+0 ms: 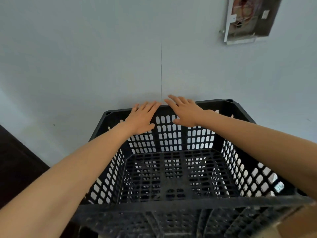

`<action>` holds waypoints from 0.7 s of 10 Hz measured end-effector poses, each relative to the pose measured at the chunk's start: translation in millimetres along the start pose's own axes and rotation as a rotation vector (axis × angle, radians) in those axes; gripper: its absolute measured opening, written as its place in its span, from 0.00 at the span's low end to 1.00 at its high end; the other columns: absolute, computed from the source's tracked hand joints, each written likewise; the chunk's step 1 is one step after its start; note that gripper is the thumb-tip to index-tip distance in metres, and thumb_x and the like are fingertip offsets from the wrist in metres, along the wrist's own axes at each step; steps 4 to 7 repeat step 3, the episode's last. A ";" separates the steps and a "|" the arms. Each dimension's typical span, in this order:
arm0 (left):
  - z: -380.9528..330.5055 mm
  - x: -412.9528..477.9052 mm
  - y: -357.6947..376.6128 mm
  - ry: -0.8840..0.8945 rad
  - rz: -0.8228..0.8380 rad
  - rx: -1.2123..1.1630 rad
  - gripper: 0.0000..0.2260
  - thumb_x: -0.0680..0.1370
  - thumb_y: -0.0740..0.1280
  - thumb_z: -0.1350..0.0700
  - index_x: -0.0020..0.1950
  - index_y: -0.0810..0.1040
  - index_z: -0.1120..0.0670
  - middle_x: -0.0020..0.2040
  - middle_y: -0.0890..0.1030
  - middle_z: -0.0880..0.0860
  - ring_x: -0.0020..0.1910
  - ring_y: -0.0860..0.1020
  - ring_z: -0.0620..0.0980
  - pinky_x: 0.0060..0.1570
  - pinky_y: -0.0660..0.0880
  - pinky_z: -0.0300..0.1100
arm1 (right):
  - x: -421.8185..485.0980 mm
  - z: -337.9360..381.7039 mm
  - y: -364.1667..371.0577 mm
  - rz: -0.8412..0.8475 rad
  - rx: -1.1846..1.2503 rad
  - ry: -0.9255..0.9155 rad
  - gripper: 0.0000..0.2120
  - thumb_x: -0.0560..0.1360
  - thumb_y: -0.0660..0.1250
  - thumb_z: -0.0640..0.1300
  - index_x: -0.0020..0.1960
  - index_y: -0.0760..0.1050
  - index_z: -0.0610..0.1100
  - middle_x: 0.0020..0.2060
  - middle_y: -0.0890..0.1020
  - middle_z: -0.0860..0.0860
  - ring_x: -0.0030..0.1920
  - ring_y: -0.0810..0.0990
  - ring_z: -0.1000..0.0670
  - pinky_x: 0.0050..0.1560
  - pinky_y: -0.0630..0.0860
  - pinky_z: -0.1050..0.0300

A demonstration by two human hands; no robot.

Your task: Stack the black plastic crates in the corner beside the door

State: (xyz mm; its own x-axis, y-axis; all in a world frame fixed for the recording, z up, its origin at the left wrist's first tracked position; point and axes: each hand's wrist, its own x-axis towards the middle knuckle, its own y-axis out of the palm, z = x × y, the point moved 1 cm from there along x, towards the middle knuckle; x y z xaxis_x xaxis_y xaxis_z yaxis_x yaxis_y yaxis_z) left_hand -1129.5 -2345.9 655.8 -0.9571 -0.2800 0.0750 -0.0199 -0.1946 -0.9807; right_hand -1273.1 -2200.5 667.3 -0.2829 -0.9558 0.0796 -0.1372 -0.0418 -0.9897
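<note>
A black plastic crate (173,172) with slotted walls fills the lower middle of the view, its far rim against a pale wall. More black lattice shows through its floor, so it seems to sit on another crate. My left hand (143,118) lies flat over the far rim left of centre, fingers spread. My right hand (184,111) lies flat on the same rim beside it, fingers also apart. Neither hand is closed around the rim. Both forearms reach across the crate's open top.
The pale wall (103,57) stands right behind the crate, with a thin vertical line on it. An open metal wiring box (247,19) hangs on the wall at upper right. A dark door or panel (15,165) is at left. A brown cardboard corner (298,224) shows at lower right.
</note>
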 end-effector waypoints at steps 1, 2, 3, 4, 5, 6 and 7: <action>6.3 -28.1 -12.0 -0.015 -0.033 0.006 0.36 0.80 0.63 0.48 0.81 0.44 0.49 0.81 0.46 0.52 0.80 0.45 0.58 0.77 0.46 0.58 | -25.1 15.7 -16.7 -0.017 0.036 0.030 0.39 0.77 0.63 0.52 0.79 0.43 0.46 0.79 0.46 0.46 0.77 0.52 0.40 0.73 0.56 0.40; 9.0 -58.9 -27.2 0.013 -0.112 0.010 0.33 0.80 0.61 0.50 0.81 0.47 0.50 0.81 0.48 0.52 0.80 0.44 0.58 0.77 0.45 0.57 | -50.9 36.6 -37.1 -0.041 0.038 0.044 0.36 0.78 0.62 0.51 0.78 0.47 0.45 0.78 0.49 0.45 0.77 0.53 0.41 0.74 0.57 0.41; 8.5 -91.5 -43.5 0.045 -0.165 0.027 0.32 0.80 0.61 0.50 0.80 0.49 0.49 0.81 0.51 0.51 0.80 0.46 0.57 0.77 0.46 0.56 | -70.6 59.5 -56.3 -0.078 0.020 0.049 0.34 0.78 0.62 0.50 0.78 0.50 0.45 0.77 0.54 0.45 0.76 0.56 0.42 0.73 0.61 0.42; 8.5 -91.5 -43.5 0.045 -0.165 0.027 0.32 0.80 0.61 0.50 0.80 0.49 0.49 0.81 0.51 0.51 0.80 0.46 0.57 0.77 0.46 0.56 | -70.6 59.5 -56.3 -0.078 0.020 0.049 0.34 0.78 0.62 0.50 0.78 0.50 0.45 0.77 0.54 0.45 0.76 0.56 0.42 0.73 0.61 0.42; 8.5 -91.5 -43.5 0.045 -0.165 0.027 0.32 0.80 0.61 0.50 0.80 0.49 0.49 0.81 0.51 0.51 0.80 0.46 0.57 0.77 0.46 0.56 | -70.6 59.5 -56.3 -0.078 0.020 0.049 0.34 0.78 0.62 0.50 0.78 0.50 0.45 0.77 0.54 0.45 0.76 0.56 0.42 0.73 0.61 0.42; 8.5 -91.5 -43.5 0.045 -0.165 0.027 0.32 0.80 0.61 0.50 0.80 0.49 0.49 0.81 0.51 0.51 0.80 0.46 0.57 0.77 0.46 0.56 | -70.6 59.5 -56.3 -0.078 0.020 0.049 0.34 0.78 0.62 0.50 0.78 0.50 0.45 0.77 0.54 0.45 0.76 0.56 0.42 0.73 0.61 0.42; 8.5 -91.5 -43.5 0.045 -0.165 0.027 0.32 0.80 0.61 0.50 0.80 0.49 0.49 0.81 0.51 0.51 0.80 0.46 0.57 0.77 0.46 0.56 | -70.6 59.5 -56.3 -0.078 0.020 0.049 0.34 0.78 0.62 0.50 0.78 0.50 0.45 0.77 0.54 0.45 0.76 0.56 0.42 0.73 0.61 0.42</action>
